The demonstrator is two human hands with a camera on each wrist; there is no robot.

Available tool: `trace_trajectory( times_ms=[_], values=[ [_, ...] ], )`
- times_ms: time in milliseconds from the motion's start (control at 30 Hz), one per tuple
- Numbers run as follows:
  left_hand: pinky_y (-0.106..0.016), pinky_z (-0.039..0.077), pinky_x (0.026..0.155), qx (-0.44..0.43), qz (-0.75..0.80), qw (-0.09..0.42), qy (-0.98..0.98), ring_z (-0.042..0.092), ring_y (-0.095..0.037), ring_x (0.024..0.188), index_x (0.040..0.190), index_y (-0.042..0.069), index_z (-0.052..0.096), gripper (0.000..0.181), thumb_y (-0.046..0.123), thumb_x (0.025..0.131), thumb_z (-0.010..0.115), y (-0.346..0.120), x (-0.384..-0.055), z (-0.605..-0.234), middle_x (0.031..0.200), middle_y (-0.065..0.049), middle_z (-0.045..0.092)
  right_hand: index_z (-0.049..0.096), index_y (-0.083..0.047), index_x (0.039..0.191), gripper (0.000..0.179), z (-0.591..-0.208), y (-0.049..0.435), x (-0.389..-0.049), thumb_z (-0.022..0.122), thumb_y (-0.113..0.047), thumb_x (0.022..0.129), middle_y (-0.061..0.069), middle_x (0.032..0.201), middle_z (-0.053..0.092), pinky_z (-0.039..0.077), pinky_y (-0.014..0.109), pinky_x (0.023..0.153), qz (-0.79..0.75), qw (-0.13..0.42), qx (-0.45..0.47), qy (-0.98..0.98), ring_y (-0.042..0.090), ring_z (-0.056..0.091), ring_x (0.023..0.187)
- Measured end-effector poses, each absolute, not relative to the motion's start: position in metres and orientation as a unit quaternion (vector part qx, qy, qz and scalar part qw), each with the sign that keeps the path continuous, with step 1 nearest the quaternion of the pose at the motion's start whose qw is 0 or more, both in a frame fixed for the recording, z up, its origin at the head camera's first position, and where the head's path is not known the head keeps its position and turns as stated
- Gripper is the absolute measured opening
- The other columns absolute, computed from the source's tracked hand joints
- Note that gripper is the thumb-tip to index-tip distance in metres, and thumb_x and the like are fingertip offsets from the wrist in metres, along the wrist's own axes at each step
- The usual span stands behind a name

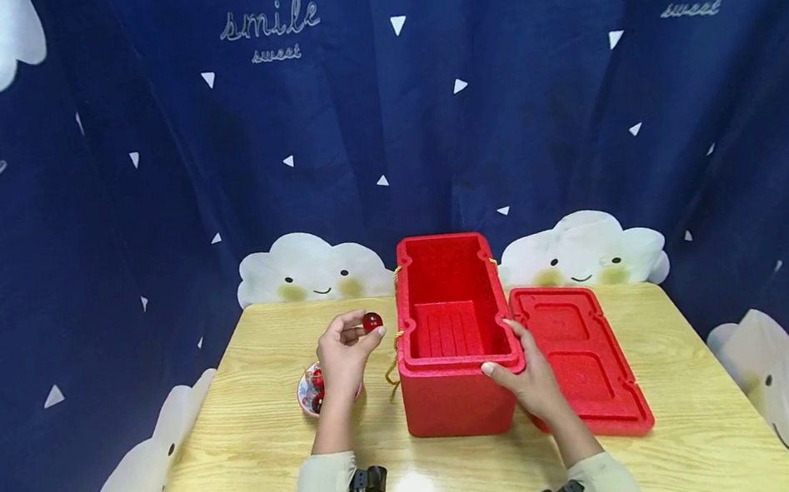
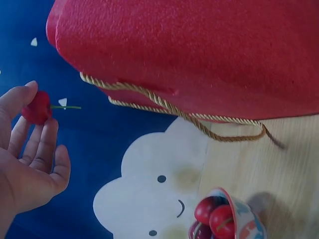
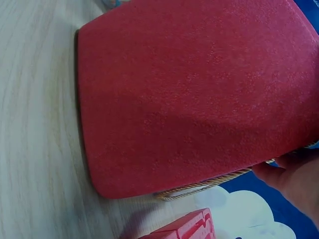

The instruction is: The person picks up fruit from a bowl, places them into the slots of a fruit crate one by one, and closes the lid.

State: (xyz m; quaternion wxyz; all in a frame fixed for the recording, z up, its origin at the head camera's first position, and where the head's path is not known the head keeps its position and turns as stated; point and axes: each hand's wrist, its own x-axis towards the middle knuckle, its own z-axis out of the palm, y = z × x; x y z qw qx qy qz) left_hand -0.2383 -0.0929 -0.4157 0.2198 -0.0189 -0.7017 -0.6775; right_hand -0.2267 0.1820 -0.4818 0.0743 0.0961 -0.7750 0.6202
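My left hand (image 1: 343, 356) pinches a dark red cherry (image 2: 38, 107) with a thin green stem between thumb and fingers. It is held in the air left of the red foam box (image 1: 454, 401), above the patterned bowl (image 2: 244, 219). Several more cherries (image 2: 222, 221) lie in that bowl. The box stands uncovered, and the part of its ribbed floor that shows is bare. At the box's near right corner, my right hand (image 1: 529, 374) grips the rim, thumb over the near edge and fingers along the right side.
The red lid (image 1: 586, 366) lies flat on the wooden table (image 1: 236, 462), right of the box. Gold rope handles (image 2: 219, 134) hang along the box's sides. Behind the table hangs a dark blue curtain (image 1: 346, 118) with clouds and white triangles.
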Motion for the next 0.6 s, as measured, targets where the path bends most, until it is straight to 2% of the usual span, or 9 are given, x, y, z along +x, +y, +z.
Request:
trace_trajectory(
  times_ms=[67, 267, 500, 600],
  values=[
    [-0.039, 0.043, 0.075, -0.023, -0.681, 0.217, -0.699, 0.058, -0.041, 0.083, 0.102, -0.009, 0.063, 0.035, -0.005, 0.071, 0.077, -0.090, -0.242, -0.418, 0.091, -0.026, 0.063, 0.027, -0.009, 0.143, 0.079, -0.475, 0.180, -0.221, 0.073, -0.012, 0.079, 0.022, 0.136, 0.039, 0.046, 0.025, 0.082, 0.625, 0.067, 0.097, -0.771, 0.033, 0.046, 0.114],
    [-0.032, 0.043, 0.074, -0.008, -0.669, 0.212, -0.712, 0.060, -0.027, 0.081, 0.100, 0.003, 0.067, 0.034, 0.005, 0.069, 0.081, -0.089, -0.263, -0.433, 0.088, -0.009, 0.066, 0.024, -0.004, 0.142, 0.079, -0.460, 0.174, -0.212, 0.072, -0.010, 0.080, 0.023, 0.136, 0.037, 0.046, 0.026, 0.082, 0.632, 0.056, 0.091, -0.768, 0.035, 0.044, 0.116],
    [-0.034, 0.043, 0.075, -0.027, -0.661, 0.209, -0.720, 0.061, -0.022, 0.079, 0.101, 0.007, 0.069, 0.035, 0.009, 0.068, 0.082, -0.086, -0.273, -0.423, 0.084, -0.007, 0.066, 0.026, -0.008, 0.143, 0.079, -0.471, 0.179, -0.222, 0.073, -0.011, 0.079, 0.018, 0.134, 0.041, 0.046, 0.024, 0.082, 0.634, 0.059, 0.094, -0.766, 0.032, 0.046, 0.113],
    [-0.033, 0.043, 0.075, -0.031, -0.661, 0.207, -0.721, 0.060, -0.022, 0.079, 0.101, 0.006, 0.069, 0.035, 0.010, 0.068, 0.083, -0.084, -0.273, -0.417, 0.084, -0.006, 0.066, 0.024, -0.010, 0.144, 0.083, -0.471, 0.181, -0.224, 0.075, -0.013, 0.078, 0.017, 0.134, 0.041, 0.046, 0.028, 0.084, 0.627, 0.046, 0.082, -0.773, 0.032, 0.047, 0.113]
  ],
)
